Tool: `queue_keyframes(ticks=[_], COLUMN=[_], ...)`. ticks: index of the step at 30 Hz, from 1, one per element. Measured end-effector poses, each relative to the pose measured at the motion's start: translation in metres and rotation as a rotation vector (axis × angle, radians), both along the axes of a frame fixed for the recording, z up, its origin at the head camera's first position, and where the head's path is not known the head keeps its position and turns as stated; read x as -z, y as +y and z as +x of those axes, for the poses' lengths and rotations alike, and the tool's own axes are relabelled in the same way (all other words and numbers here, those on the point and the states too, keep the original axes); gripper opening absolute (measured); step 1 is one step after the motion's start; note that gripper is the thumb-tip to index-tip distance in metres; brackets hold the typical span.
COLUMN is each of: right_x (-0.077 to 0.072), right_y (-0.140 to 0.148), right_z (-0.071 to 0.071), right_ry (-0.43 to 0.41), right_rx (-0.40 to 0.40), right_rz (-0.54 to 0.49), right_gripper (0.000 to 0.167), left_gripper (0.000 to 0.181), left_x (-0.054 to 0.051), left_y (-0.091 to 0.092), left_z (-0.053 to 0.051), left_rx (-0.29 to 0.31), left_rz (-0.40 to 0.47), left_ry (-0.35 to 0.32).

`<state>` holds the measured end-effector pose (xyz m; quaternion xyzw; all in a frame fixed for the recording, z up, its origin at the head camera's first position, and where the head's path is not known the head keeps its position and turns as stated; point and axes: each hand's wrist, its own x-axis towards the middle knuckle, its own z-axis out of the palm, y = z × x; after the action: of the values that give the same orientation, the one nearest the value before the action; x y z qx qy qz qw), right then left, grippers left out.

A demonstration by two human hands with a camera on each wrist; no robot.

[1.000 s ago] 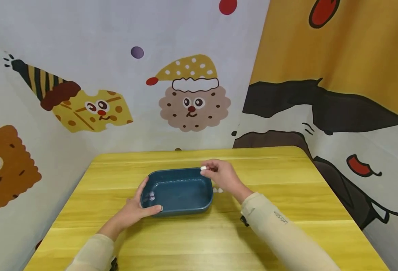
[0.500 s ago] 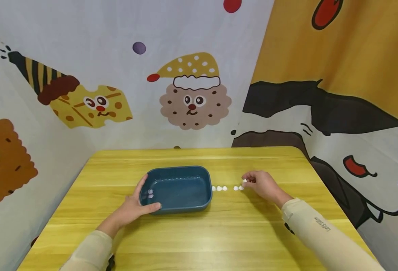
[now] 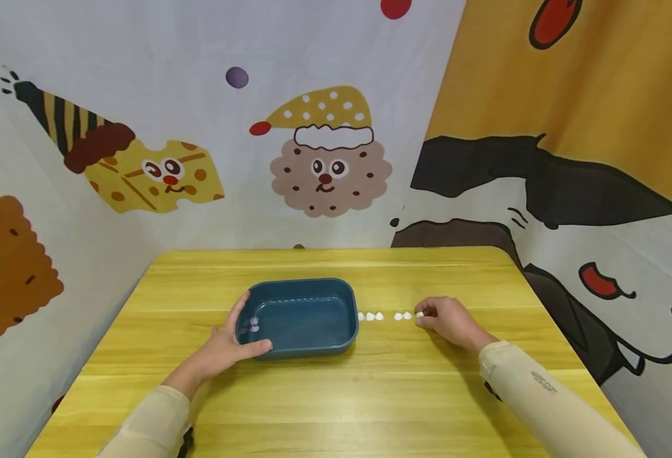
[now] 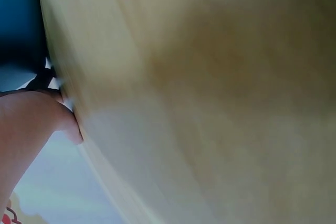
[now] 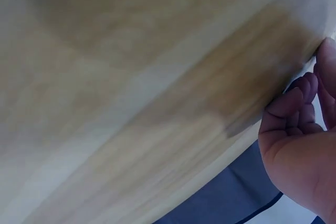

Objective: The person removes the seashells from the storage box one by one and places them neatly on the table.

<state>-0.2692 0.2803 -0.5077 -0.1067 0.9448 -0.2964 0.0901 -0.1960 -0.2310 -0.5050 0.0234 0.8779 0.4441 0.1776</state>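
Note:
My left hand [image 3: 227,346] grips the left end of a dark blue rectangular tray [image 3: 301,352], its thumb over the near rim and its fingers along the left side. In the left wrist view only part of that hand and the tray's blue side [image 4: 21,14] show. Inside the tray, at its left, lie small pale purplish pieces [image 3: 254,325]. To the right of the tray my right hand [image 3: 450,321] pinches a small white piece [image 3: 419,314] low at the tabletop. Curled fingers [image 5: 286,106] appear in the right wrist view, where the piece is hidden.
Between tray and right hand, small white pieces lie in a line on the yellow wooden table [image 3: 324,401]: three by the tray [image 3: 370,316], then a gap, then two more pieces [image 3: 402,316]. A cartoon-printed cloth [image 3: 198,95] hangs behind the table.
My right hand has moved right from the tray's right rim, carrying the white piece, then lowered it to the right end of the line. The left hand stays on the tray.

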Motion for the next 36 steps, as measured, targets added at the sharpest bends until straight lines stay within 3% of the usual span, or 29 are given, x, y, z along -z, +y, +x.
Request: queue_keyframes(ticks=[9,18,25,29,32,36], right_x=[-0.003,-0.006,-0.004,-0.006,-0.018,-0.055], right_y=[-0.001,-0.003,-0.002,0.000,-0.003,-0.036], right_z=[-0.010,-0.006,-0.003,-0.004,-0.007,-0.011], right_ry=[-0.053,-0.085,-0.052,-0.026,-0.001,0.029], right_rx=[0.013,0.033,-0.009,0.018,0.059,0.064], right_rz=[-0.041,-0.102,-0.096,-0.092,-0.095,-0.130], right_gripper=[0.016,0.017,0.013,0.018,0.025,0.032], left_gripper=[0.122,0.123,0.122,0.122,0.122,0.122], left_x=[-0.003,-0.003,-0.005,-0.007,-0.010,-0.015], left_y=[0.000,0.000,-0.002,-0.009,-0.017,-0.025], left_z=[0.001,0.001,0.004,0.007,0.009,0.011], left_rx=[0.003,0.008,0.015,0.019,0.023,0.031], left_rz=[-0.019,-0.036,-0.020,-0.016,-0.024,-0.035], left_ry=[0.000,0.010,0.034,0.029,0.033,0.053])
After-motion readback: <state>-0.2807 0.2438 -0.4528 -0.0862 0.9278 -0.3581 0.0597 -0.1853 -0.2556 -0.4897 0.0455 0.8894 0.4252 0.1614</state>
